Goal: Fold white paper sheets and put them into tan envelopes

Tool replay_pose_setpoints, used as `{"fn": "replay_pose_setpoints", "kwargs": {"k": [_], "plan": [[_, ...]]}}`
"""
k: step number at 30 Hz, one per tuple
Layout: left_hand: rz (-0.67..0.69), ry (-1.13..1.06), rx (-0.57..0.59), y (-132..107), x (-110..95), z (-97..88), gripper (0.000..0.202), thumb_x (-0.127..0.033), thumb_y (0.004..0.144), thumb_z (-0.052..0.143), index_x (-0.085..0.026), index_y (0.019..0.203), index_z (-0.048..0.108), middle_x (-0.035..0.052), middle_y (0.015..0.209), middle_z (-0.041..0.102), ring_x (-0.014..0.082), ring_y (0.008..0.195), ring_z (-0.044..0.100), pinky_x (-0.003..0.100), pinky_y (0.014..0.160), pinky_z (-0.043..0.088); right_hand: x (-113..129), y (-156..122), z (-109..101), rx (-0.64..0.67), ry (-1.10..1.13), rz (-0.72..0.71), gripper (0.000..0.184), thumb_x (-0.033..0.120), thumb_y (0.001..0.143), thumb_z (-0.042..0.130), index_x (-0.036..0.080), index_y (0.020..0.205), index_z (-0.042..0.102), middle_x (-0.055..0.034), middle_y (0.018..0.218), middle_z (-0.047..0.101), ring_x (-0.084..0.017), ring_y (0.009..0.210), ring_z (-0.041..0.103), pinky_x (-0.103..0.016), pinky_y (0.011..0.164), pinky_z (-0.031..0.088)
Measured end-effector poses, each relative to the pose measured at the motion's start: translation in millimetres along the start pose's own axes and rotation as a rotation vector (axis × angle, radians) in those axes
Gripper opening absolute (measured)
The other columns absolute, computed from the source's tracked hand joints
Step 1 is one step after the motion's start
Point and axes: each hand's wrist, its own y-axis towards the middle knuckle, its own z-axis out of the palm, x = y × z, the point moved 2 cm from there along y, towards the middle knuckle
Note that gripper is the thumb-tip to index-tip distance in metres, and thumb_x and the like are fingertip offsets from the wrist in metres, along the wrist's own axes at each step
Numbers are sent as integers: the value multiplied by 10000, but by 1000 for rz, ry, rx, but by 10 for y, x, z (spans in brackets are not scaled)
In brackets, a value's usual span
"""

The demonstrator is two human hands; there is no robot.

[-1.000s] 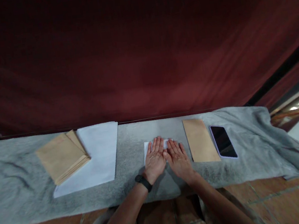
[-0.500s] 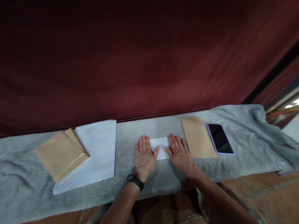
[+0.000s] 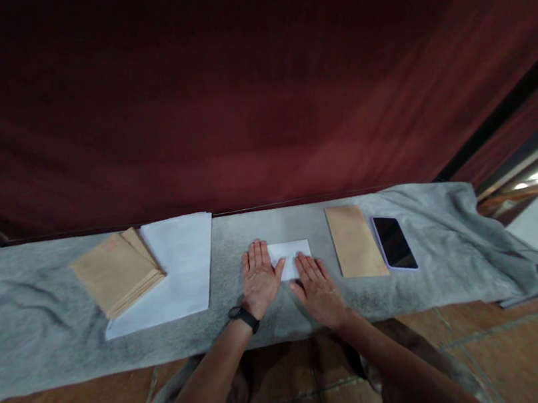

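Note:
A small white folded sheet of paper (image 3: 288, 251) lies flat on the grey cloth (image 3: 272, 224) between my hands. My left hand (image 3: 259, 282), with a black watch at the wrist, rests palm down over the paper's left end, thumb stretched onto it. Over the lower right part of the paper lies my right hand (image 3: 319, 291), flat, its fingertips on the sheet. Both hands have their fingers extended and grip nothing. Parts of the paper's left end and lower right corner are hidden under the fingers.
To the left, a pile of brown envelopes (image 3: 115, 271) lies partly on larger white sheets (image 3: 185, 268). A single brown envelope (image 3: 356, 242) and a phone (image 3: 394, 243) lie to the right. A dark red curtain (image 3: 253, 96) hangs behind the cloth-covered surface.
My right hand has slid down and slightly left, uncovering the paper's upper right corner. My left hand stays in place on the paper. The view has shifted slightly.

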Motion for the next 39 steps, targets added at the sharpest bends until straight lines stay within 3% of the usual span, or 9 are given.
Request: {"fn": "replay_pose_setpoints", "kwargs": {"k": [12,20,24,28,33,39], "plan": [[-8,-17,-56,-4,81,38,775,-589,1041,248,-48,1591,327,208,1639,357,315,1553,294,508,1265,230,-161,-244,-94,42,-57,22,641,457,1070,377,79,1588,366,-174,1594,458,-294,1459,452,-474,1221,312],[-31,17,15,-19,240,-40,753,-606,1032,305,-99,1585,370,192,1658,327,342,1557,273,537,1256,234,-262,-347,-131,11,-63,-32,649,442,1072,379,62,1596,332,-189,1590,461,-297,1467,442,-473,1218,317],[-56,11,-31,-45,293,-132,743,-576,1033,343,-83,1589,353,198,1659,320,366,1557,262,573,1261,205,-282,-346,-137,12,-67,-54,649,447,1072,387,49,1584,350,-195,1586,464,-300,1467,441,-474,1225,311],[156,-74,-63,-88,153,-244,632,-451,1066,307,-97,1588,356,147,1678,306,278,1580,222,480,1294,190,-279,-335,-144,18,-64,-44,660,458,1065,406,68,1593,342,-189,1586,467,-305,1476,429,-484,1228,308],[501,-197,76,-199,-207,-213,563,-435,1089,281,-153,1552,429,85,1650,389,191,1558,286,398,1292,221,-268,-341,-143,25,-65,-49,645,441,1067,390,51,1581,359,-200,1583,467,-307,1480,422,-487,1226,311],[544,-203,132,-153,-365,-94,567,-470,1088,273,-211,1578,396,55,1651,387,193,1565,267,433,1293,190,-267,-350,-125,0,-71,-56,654,433,1062,398,65,1598,328,-207,1571,481,-312,1470,435,-499,1223,311]]}}
